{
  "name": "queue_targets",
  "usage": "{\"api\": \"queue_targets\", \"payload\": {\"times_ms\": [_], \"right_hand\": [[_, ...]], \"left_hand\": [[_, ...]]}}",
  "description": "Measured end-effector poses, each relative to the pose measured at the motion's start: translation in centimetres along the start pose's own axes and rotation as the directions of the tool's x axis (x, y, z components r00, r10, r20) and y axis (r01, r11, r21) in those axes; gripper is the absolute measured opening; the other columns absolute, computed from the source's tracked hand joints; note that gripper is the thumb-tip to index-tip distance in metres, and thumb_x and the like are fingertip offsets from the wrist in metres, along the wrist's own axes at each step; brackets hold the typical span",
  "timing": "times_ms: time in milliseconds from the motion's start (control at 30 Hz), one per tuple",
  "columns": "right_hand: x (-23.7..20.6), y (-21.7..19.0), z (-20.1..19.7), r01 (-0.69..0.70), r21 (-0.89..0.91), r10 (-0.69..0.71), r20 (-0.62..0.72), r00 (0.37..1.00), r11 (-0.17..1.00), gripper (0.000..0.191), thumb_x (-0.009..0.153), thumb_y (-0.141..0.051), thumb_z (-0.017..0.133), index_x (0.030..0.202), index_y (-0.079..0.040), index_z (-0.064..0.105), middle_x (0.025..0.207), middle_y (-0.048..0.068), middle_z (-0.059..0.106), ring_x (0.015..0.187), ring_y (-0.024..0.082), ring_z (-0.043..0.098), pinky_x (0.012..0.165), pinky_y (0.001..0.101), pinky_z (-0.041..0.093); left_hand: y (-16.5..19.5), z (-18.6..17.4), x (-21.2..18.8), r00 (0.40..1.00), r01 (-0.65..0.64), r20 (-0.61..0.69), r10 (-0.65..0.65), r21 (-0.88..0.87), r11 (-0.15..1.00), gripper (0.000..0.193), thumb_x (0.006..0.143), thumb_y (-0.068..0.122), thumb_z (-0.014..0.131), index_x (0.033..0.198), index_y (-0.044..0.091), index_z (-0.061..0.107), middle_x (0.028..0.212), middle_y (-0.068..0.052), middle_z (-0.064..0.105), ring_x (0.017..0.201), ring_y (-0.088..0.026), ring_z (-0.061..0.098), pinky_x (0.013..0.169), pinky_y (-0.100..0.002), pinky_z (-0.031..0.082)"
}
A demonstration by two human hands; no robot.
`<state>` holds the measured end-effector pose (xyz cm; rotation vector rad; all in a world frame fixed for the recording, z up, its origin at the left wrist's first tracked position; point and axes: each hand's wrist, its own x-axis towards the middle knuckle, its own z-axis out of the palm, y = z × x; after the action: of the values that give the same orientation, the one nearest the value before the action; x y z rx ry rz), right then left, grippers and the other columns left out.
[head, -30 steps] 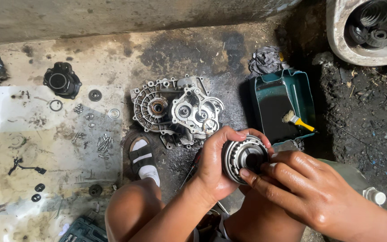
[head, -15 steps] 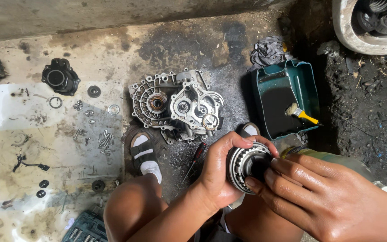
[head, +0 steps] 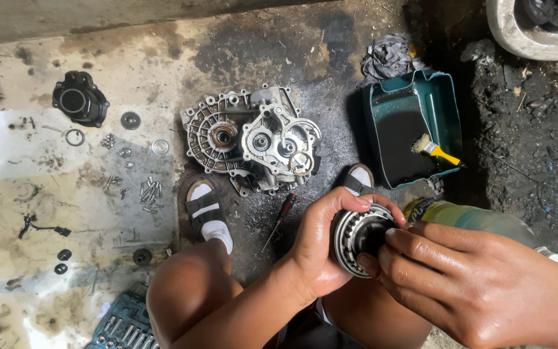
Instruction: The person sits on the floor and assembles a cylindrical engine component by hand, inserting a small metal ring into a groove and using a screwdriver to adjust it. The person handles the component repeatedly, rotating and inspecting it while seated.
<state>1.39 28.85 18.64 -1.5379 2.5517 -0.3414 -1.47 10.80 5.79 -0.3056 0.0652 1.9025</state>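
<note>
Both hands, left hand (head: 321, 249) and right hand (head: 466, 284), clamp the toothed bearing ring (head: 356, 238), at 5 o'clock from the engine casing (head: 253, 139).

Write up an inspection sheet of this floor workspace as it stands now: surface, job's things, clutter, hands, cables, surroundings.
Surface: concrete floor, oil-stained, with a pale wet patch at left.
Job's things: round toothed metal hub, held in both hands above the knees.
Clutter: grey engine casing; black round cover; small gear; loose bolts; screwdriver; teal tray of dark liquid with a yellow-handled brush; grey rag; socket set.
Hands: left hand cups the hub; right hand has fingers pressed into its centre.
Cables: nothing seen.
Surroundings: dirt ground at right; pale basin holding dark parts.
</note>
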Motion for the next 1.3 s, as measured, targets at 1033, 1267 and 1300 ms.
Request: {"api": "queue_targets", "payload": {"times_ms": [1033, 1267, 1300], "right_hand": [[-0.4, 1.6, -0.2, -0.081, 0.168, 0.082, 0.004, 0.997, 0.982, 0.057, 0.075, -0.021, 0.067, 0.13, -0.008, 0.072, 0.109, 0.007, 0.064, 0.099, 0.024, 0.062, 0.082, 0.0386, 0.052], [-0.4, 2.1, 0.8, -0.197, 0.441, 0.243, -0.05, 0.969, 0.876, 0.045, 0.078, -0.016, 0.077, 0.123, -0.021, 0.078, 0.107, 0.0, 0.061, 0.101, 0.019, 0.06, 0.087, 0.0373, 0.051], [-0.6, 2.3, 0.7, -0.214, 0.471, 0.25, -0.013, 0.968, 0.856, 0.049, 0.076, -0.015, 0.077, 0.124, -0.023, 0.079, 0.105, 0.0, 0.06, 0.102, 0.019, 0.06, 0.087, 0.0378, 0.051]], "left_hand": [[-0.7, 0.3, 0.6, 0.996, 0.008, -0.084, -0.023, -0.169, 0.986, 0.032, 0.089, 0.027, 0.056, 0.103, 0.001, 0.067, 0.092, -0.008, 0.068, 0.082, -0.018, 0.065, 0.07, -0.029, 0.056], [-1.0, -0.1, 0.4, 0.998, 0.003, -0.059, -0.009, -0.099, 0.995, 0.023, 0.09, 0.023, 0.053, 0.096, 0.003, 0.064, 0.086, -0.009, 0.066, 0.077, -0.018, 0.064, 0.067, -0.026, 0.053], [-1.1, -0.1, 0.5, 0.998, -0.004, -0.067, -0.004, -0.117, 0.993, 0.023, 0.09, 0.023, 0.053, 0.096, 0.003, 0.064, 0.086, -0.009, 0.066, 0.076, -0.017, 0.063, 0.065, -0.026, 0.052]]}}
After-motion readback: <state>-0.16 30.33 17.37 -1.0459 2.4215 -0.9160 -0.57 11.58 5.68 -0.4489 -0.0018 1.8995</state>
